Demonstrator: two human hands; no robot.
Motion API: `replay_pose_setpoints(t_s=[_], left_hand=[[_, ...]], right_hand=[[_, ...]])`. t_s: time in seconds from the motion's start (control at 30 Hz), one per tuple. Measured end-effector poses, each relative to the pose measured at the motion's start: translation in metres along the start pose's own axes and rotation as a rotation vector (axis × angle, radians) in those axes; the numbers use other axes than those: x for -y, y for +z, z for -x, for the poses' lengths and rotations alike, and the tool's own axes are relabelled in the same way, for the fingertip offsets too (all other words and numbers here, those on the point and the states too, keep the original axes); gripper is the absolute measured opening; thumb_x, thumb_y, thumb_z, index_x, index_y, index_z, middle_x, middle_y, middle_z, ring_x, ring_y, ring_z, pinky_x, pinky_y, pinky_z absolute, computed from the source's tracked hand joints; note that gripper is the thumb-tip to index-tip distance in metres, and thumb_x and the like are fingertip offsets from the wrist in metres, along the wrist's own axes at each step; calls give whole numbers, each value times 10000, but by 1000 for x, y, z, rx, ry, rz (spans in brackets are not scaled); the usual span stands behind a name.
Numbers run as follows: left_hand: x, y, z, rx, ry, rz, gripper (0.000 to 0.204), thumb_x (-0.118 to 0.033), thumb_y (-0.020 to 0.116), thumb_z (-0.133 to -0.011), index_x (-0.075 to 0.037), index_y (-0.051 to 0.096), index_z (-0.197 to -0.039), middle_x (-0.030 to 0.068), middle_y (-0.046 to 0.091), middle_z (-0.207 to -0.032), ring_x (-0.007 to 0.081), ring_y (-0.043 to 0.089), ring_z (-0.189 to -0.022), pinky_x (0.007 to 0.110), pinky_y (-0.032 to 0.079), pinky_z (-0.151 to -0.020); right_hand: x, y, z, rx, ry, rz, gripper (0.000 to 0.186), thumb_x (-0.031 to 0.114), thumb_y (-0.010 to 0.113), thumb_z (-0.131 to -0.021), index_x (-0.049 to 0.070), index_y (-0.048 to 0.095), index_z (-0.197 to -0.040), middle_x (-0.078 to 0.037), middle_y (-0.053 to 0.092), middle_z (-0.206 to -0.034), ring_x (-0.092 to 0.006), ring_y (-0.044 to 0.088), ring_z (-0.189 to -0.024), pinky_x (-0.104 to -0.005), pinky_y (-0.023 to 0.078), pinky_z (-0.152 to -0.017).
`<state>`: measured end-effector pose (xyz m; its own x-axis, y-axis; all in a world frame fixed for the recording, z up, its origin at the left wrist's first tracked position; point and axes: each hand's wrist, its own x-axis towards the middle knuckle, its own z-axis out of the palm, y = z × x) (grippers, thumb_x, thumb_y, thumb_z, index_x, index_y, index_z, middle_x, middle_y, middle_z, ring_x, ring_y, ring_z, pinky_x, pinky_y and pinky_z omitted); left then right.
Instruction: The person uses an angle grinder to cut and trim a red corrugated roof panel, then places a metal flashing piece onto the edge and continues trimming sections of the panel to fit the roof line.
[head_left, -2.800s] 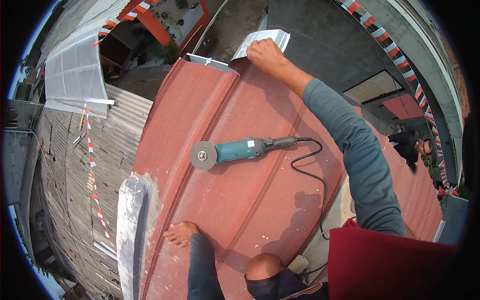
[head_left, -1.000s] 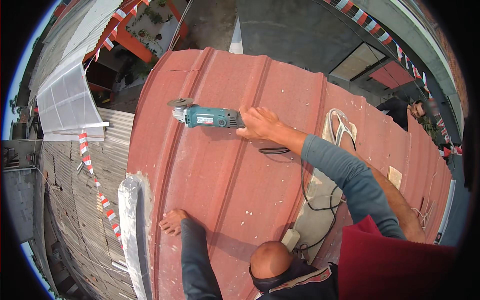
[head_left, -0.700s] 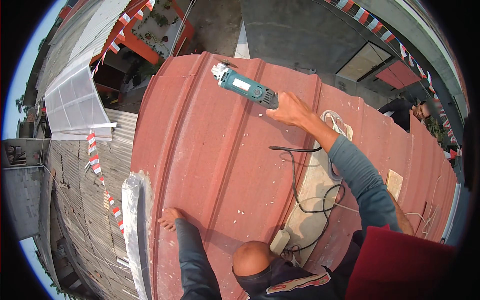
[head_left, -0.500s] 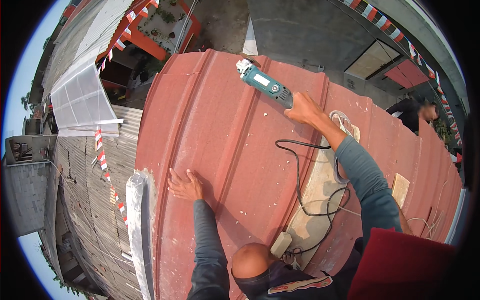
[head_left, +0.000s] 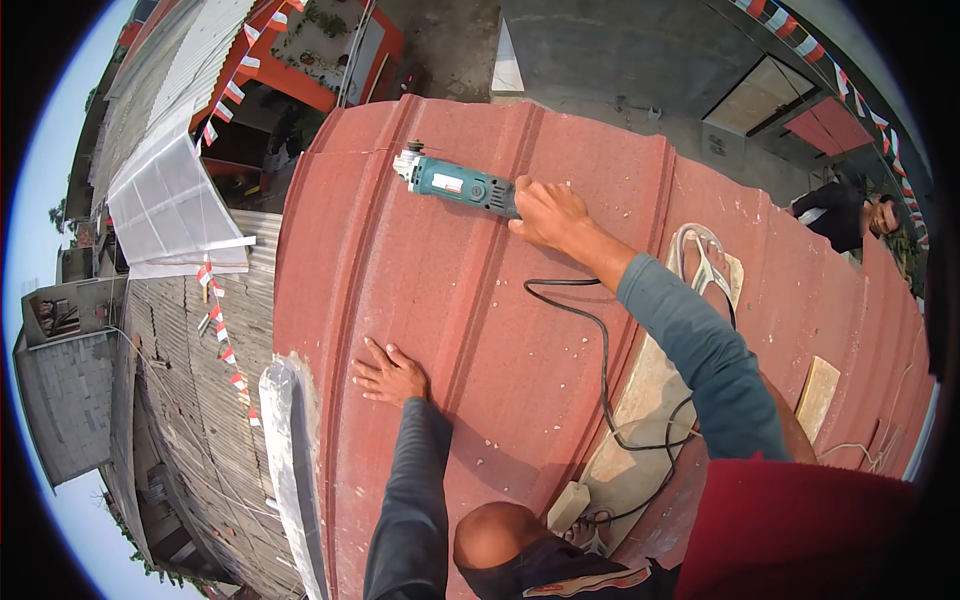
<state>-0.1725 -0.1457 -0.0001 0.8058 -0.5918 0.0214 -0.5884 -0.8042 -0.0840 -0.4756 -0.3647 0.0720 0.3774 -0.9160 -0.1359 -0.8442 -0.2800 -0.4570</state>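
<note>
Where the plank [head_left: 640,402] lies, the grinder's [head_left: 455,183] cord [head_left: 606,372] crosses.

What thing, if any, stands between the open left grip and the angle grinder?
Nothing visible stands between the left grip and the angle grinder; only red roofing lies there. The black cable runs to the right of that path. The right grip holds the grinder by its rear end.

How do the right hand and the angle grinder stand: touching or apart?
Touching: the head view shows the right hand closed around the rear end of the angle grinder.
</note>
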Motion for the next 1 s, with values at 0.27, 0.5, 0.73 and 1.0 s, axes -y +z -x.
replay_pose_setpoints(t_s=[0.27, 0.5, 0.73, 1.0], left_hand=[[2, -3, 0, -5, -3, -14, 532, -538, 291, -982, -373, 289, -1488, 141, 183, -1565, 428, 162, -1424, 627, 165, -1107], [6, -7, -6, 38, -3, -18, 540, -543, 291, -979, -370, 288, -1490, 147, 179, -1566, 441, 156, -1421, 628, 153, -1107], [89, -28, -42, 178, 264, 592, 559, -523, 349, -983, -272, 341, -1483, 217, 217, -1538, 374, 220, -1409, 482, 227, -1120], [114, 0, -10, -9, -312, -72, 553, -575, 266, -976, -398, 222, -1498, 99, 145, -1585, 428, 173, -1426, 699, 155, -1066]], right_hand=[[41, 4, -19, 47, 0, -171, 394, 216, 711, -746, -74, 594, -987, -216, 675, -947, -397, 672, -883, -450, 548, -782], [37, 5, -12, 131, 32, -216, 353, 187, 692, -744, -60, 598, -977, -258, 675, -932, -407, 670, -902, -455, 549, -799], [13, -7, 5, 71, 108, -270, 419, 209, 689, -755, -106, 567, -1003, -323, 647, -911, -464, 651, -889, -499, 533, -773], [8, 2, -5, 43, 89, -218, 424, 240, 678, -758, -108, 579, -980, -313, 651, -893, -456, 655, -866, -497, 531, -764]])
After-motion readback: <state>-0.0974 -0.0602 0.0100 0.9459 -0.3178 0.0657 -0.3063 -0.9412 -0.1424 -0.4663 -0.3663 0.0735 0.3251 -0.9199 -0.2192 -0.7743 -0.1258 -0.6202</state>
